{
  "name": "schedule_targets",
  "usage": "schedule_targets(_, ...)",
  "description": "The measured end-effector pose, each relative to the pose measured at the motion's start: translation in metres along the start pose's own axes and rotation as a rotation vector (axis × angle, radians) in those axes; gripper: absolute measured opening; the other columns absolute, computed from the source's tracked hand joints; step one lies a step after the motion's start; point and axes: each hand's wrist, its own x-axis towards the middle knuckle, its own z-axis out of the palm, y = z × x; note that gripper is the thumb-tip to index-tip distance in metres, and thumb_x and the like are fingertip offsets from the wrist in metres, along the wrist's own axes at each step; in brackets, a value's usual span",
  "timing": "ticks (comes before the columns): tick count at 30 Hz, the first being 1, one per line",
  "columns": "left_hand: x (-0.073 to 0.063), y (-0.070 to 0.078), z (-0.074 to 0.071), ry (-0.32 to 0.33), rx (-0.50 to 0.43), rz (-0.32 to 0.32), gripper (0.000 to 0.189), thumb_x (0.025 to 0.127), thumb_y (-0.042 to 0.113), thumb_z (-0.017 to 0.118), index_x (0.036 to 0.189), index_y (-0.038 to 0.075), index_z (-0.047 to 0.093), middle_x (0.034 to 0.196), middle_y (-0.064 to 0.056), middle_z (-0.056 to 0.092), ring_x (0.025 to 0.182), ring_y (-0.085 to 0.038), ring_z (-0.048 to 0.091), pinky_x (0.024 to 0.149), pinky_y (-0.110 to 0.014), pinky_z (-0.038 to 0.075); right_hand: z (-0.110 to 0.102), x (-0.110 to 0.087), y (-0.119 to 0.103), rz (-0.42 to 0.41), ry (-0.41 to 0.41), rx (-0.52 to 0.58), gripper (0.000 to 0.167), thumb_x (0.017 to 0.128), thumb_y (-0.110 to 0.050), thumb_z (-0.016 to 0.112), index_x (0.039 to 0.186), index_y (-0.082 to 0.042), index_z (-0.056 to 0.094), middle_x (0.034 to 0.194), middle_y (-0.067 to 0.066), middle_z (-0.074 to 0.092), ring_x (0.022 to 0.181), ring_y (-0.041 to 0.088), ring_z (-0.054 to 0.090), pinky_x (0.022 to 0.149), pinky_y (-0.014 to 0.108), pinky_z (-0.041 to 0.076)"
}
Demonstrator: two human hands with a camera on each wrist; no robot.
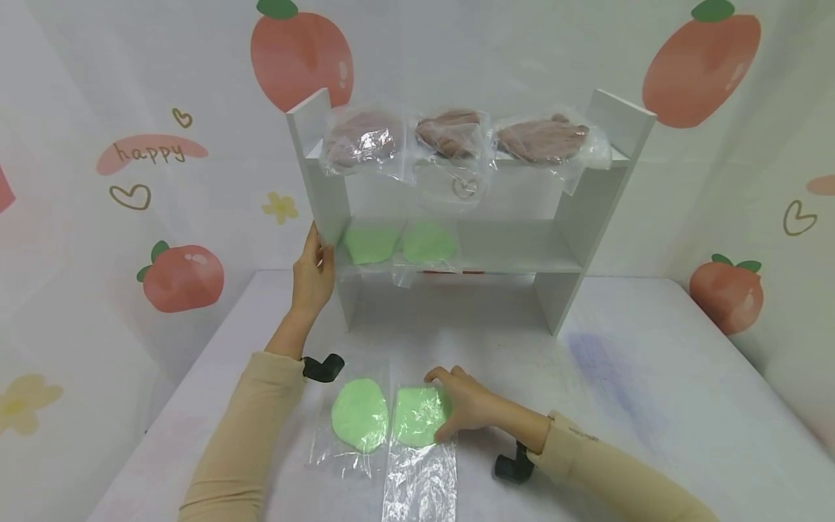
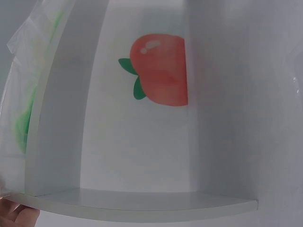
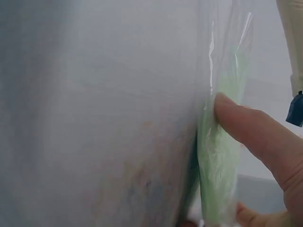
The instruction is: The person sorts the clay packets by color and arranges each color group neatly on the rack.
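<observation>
A white two-tier shelf (image 1: 522,246) stands at the back of the table. My left hand (image 1: 314,279) holds the outer side of its left panel, at middle-shelf height; the fingers (image 2: 16,215) show at the panel's edge in the left wrist view. On the table in front, a clear bag with a flat green piece (image 1: 417,415) lies beneath my right hand (image 1: 471,401). That hand grips the bag at its right side, thumb (image 3: 255,127) on the plastic and fingers at the far edge. Just left of it lies another bagged green piece (image 1: 360,415), rounder in outline.
Three clear bags of brownish contents, left (image 1: 363,139), middle (image 1: 451,133) and right (image 1: 544,140), lie along the top shelf. Two bagged green pieces, one at left (image 1: 370,244) and one beside it (image 1: 428,243), lie on the middle shelf. A fruit-printed curtain hangs behind.
</observation>
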Motion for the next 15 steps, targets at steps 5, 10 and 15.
schedule_targets(5,0.001,-0.004,0.001,0.007,-0.002,0.01,0.053,0.097,-0.001,0.04,0.147,0.002,0.023,0.143,-0.028,0.038,0.128,-0.043,0.043,0.103,-0.051,0.043,0.001,0.0,0.004,-0.045,0.015,0.076,0.094,0.058,-0.014,0.087,0.136,-0.012,0.035,0.108,0.015,0.05,0.094,0.022,0.052,0.081,0.04,0.052)
schedule_targets(10,0.009,-0.031,0.004,0.022,0.0,0.031,0.055,0.098,0.002,0.041,0.149,0.011,0.024,0.142,-0.025,0.04,0.126,-0.042,0.046,0.101,-0.05,0.045,-0.001,-0.001,0.011,-0.137,0.041,0.159,0.091,0.066,-0.011,0.083,0.139,-0.011,0.03,0.089,0.009,0.056,0.069,0.011,0.055,0.061,0.025,0.052)
schedule_targets(15,0.01,-0.036,0.005,0.024,-0.006,0.038,0.055,0.098,0.002,0.041,0.149,0.012,0.023,0.143,-0.024,0.04,0.127,-0.042,0.045,0.102,-0.05,0.045,-0.007,-0.004,0.016,-0.169,0.042,0.28,0.059,0.076,-0.007,0.076,0.126,-0.012,0.046,0.088,0.013,0.058,0.063,0.005,0.054,0.055,0.016,0.049)
